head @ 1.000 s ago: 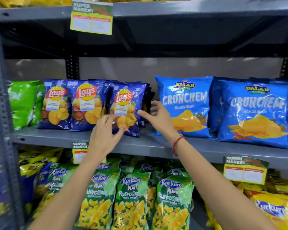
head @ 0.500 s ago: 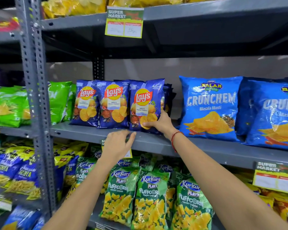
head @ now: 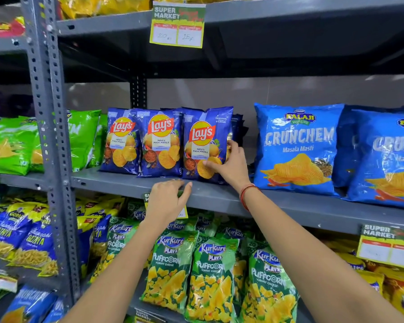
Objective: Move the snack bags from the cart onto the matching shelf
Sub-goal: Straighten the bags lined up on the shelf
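Three dark blue Lay's bags stand upright in a row on the grey middle shelf. My right hand grips the lower right edge of the rightmost Lay's bag, thumb on its front, fingers behind its side. More dark blue bags stand behind that one. My left hand rests on the shelf's front lip below the row, fingers apart, holding nothing, covering part of a price tag. The cart is out of view.
Large blue Crunchem bags stand just right of my right hand. Green bags sit left of the Lay's, beyond a grey upright post. Green Kurkure Puffcorn bags fill the shelf below. A price tag hangs from the shelf above.
My left hand dropped from the Lay's bag to the shelf lip. My right hand closed on the rightmost Lay's bag's lower right edge. The view shifted left and closer.
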A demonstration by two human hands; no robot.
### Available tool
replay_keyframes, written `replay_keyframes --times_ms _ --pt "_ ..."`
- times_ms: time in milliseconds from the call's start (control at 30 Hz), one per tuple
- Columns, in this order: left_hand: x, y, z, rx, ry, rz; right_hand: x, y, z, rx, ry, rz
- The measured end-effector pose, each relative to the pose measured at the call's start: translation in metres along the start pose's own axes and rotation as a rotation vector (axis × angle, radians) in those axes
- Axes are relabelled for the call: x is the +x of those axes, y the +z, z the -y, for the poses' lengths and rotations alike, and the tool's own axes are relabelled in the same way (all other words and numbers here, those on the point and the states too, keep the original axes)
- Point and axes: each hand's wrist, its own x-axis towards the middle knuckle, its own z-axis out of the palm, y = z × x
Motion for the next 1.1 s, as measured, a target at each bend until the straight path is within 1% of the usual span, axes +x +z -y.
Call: replay_keyframes --times_ms 67,133,233,300,367,533,733,833,967,1100 --pt "0.0 0.0 0.0 -0.001 -0.005 -0.007 0.0 0.0 0.004 -0.123 -0.146 -0.073" --pt "0.0 0.0 -0.001 -0.005 -0.008 -0.009 0.0 0.002 0.006 -0.207 -0.215 -0.068" --pt "0.0 0.0 -0.002 -0.01 -0.009 -0.007 0.004 0.006 0.003 -0.219 -0.157 -0.016" --pt "0.0 0.0 -0.002 -0.015 -0.007 -0.009 0.007 0.007 0.0 -0.165 -0.078 0.018" --pt "0.0 0.0 -0.002 -0.021 -0.004 -0.013 0.008 0.008 -0.002 -0.106 -0.036 0.047" --pt "-0.001 0.001 -0.001 -0.025 -0.002 -0.014 0.005 0.009 -0.006 -0.012 0.004 0.091" --pt "-0.002 0.0 -0.003 -0.042 0.024 -0.06 -0.003 0.002 -0.004 0.085 0.024 0.064" --pt "-0.001 0.0 -0.002 -0.038 0.034 -0.056 -0.008 -0.004 -0.001 0.065 -0.002 0.035" --pt "0.003 -0.002 -0.008 -0.08 -0.001 -0.048 -0.017 -0.022 0.001 -0.017 -0.092 -0.038" --pt "0.016 -0.007 -0.036 -0.18 -0.01 -0.139 -0.026 -0.054 0.004 -0.038 -0.175 -0.131"
